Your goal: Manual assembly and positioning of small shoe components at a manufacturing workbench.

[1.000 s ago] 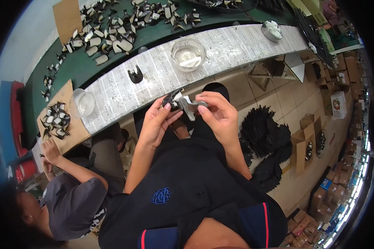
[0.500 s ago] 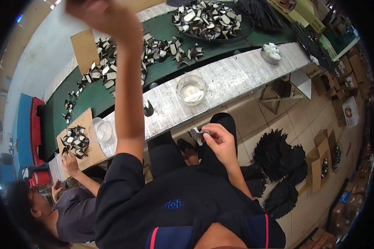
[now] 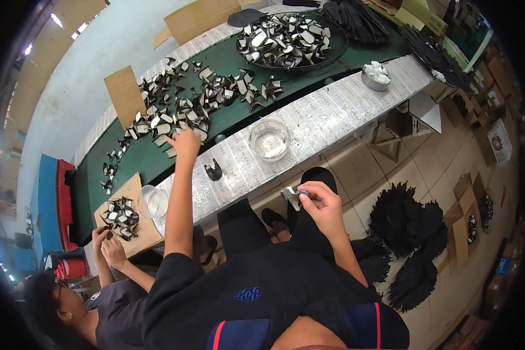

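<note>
My left hand reaches over the near edge of a spread of small curved black pieces with pale flat faces, which lies on the green belt. Its index finger points out toward the pieces, and nothing shows in its grip. Over my lap, my right hand pinches a small grey-and-white piece between thumb and fingers; its exact kind is unclear. A single black curved piece rests on the paper-covered ledge, between my left forearm and a clear round bowl.
A co-worker's hands work beside a cardboard sheet with more pieces, next to a second clear bowl. A heaped round tray stands far back. A metal bowl of white wads sits right. Black bundles lie on the floor.
My left hand has come down from high at the upper left to the pieces on the belt. The right hand keeps its pinch. The co-worker's hands have drawn together.
</note>
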`<state>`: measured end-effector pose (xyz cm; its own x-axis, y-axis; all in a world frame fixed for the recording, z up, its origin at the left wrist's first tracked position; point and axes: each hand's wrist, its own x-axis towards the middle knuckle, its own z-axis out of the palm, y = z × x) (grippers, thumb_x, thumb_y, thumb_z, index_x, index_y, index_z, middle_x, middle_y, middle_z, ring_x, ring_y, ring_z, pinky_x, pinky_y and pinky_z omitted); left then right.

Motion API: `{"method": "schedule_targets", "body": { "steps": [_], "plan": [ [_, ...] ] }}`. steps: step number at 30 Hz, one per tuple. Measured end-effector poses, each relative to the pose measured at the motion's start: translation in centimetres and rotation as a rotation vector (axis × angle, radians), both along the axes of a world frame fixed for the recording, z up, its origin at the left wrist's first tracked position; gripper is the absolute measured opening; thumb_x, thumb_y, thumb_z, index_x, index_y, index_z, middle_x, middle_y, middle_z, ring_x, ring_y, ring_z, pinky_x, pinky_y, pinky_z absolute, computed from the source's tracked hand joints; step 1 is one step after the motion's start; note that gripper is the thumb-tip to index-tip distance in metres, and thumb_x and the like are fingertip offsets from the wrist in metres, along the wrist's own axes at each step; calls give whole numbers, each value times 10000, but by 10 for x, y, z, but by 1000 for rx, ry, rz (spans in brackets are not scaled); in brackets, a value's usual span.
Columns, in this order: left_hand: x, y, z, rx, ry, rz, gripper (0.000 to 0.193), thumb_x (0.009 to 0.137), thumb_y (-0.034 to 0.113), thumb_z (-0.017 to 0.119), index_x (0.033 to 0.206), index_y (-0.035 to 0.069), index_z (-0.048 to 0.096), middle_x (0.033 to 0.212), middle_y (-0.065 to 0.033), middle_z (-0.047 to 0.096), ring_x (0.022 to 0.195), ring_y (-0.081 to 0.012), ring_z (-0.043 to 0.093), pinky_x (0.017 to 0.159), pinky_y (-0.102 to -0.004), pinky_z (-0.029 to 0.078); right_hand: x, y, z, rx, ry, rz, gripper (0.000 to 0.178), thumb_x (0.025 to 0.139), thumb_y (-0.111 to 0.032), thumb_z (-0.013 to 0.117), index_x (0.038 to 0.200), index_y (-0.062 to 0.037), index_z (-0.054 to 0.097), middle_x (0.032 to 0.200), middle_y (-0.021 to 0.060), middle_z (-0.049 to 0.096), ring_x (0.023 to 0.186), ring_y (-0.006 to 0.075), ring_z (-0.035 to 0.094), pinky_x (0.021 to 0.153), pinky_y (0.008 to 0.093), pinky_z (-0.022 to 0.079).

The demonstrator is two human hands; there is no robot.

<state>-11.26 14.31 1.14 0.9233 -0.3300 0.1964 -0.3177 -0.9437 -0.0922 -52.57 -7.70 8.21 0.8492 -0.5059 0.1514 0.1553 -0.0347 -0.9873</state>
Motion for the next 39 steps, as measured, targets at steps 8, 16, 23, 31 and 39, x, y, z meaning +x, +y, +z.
{"method": "schedule_targets", "body": {
  "steps": [8, 16, 23, 31, 39],
  "plan": [
    [-10, -24, -30, -6, -192, -6, 858, 826, 507, 713, 1347, -129, 468, 1409, -285, 484, 1332, -372, 450, 1130, -623, 246, 5, 18, 11, -22, -7, 52, 168, 912, 6, 664, 1074, 47, 681, 1101, 82, 625, 906, 115, 639, 761, 243, 578],
    [-7, -4, -17, -521, -156, 1, 349, 1021, 272, 426, 1087, -17, 611, 1040, -240, 665, 932, -434, 642, 810, -539, 512, -4, 13, 11, -64, 9, -28, 179, 923, 23, 643, 1095, 60, 673, 1139, 90, 619, 906, 114, 624, 762, 239, 547],
    [-79, 40, 6, -2138, 600, 137, 347, 1072, 255, 439, 1185, -64, 515, 1209, -185, 612, 1126, -366, 655, 971, -449, 555, 1, -2, 2, 43, 2, -120, 187, 933, 29, 632, 1115, 63, 659, 1135, 79, 618, 893, 109, 619, 777, 242, 536],
    [-227, 41, 28, -2022, 1077, -47, 356, 1045, 212, 518, 1298, -38, 538, 1236, -143, 645, 1128, -268, 654, 947, -366, 557, 15, 27, 29, -204, -95, -90, 210, 909, 52, 660, 1117, 80, 646, 1195, 105, 585, 976, 136, 625, 822, 253, 551],
    [-300, 30, 36, -1969, 1273, -44, 334, 1014, 176, 583, 1272, -34, 553, 1171, -123, 671, 1052, -228, 681, 914, -337, 572, 22, 64, 30, -958, -286, 104, 374, 748, 45, 809, 1101, -17, 700, 1143, 167, 626, 928, 258, 670, 727, 311, 581]
  ]
}}
